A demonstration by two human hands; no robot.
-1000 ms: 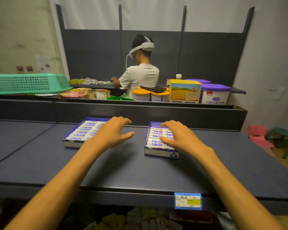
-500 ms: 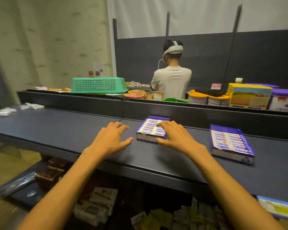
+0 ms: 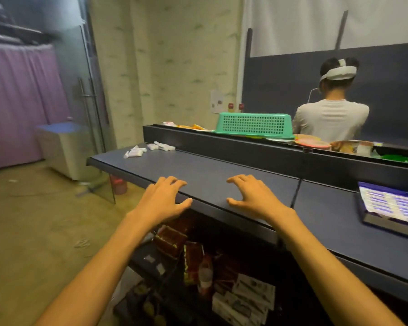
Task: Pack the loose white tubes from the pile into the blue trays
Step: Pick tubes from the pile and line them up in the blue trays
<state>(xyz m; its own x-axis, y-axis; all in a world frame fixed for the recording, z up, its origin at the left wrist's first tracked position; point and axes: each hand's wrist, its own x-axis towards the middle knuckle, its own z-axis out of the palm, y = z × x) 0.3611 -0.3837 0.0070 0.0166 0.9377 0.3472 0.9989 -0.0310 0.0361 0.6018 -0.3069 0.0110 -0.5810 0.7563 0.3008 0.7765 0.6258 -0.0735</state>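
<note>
A pile of loose white tubes (image 3: 149, 148) lies at the far left end of the dark shelf (image 3: 210, 170). One blue tray (image 3: 391, 208) filled with rows of white tubes sits on the shelf at the right edge of the view. My left hand (image 3: 164, 198) hovers over the shelf's front edge, fingers spread and loosely bent, holding nothing. My right hand (image 3: 252, 196) is over the shelf beside it, also spread and empty. Both hands are well short of the pile and to the left of the tray.
A raised dark ledge (image 3: 245, 147) runs behind the shelf, with a green basket (image 3: 254, 123) upside down on it. A person in a white shirt (image 3: 330, 118) stands beyond, back turned. Boxes (image 3: 245, 300) fill the lower shelf. A grey bin (image 3: 61, 147) stands on the floor at left.
The view has swung left along the shelf. My hands have left the trays and now hover over bare shelf; the pile of tubes has come into view and only one tray remains visible.
</note>
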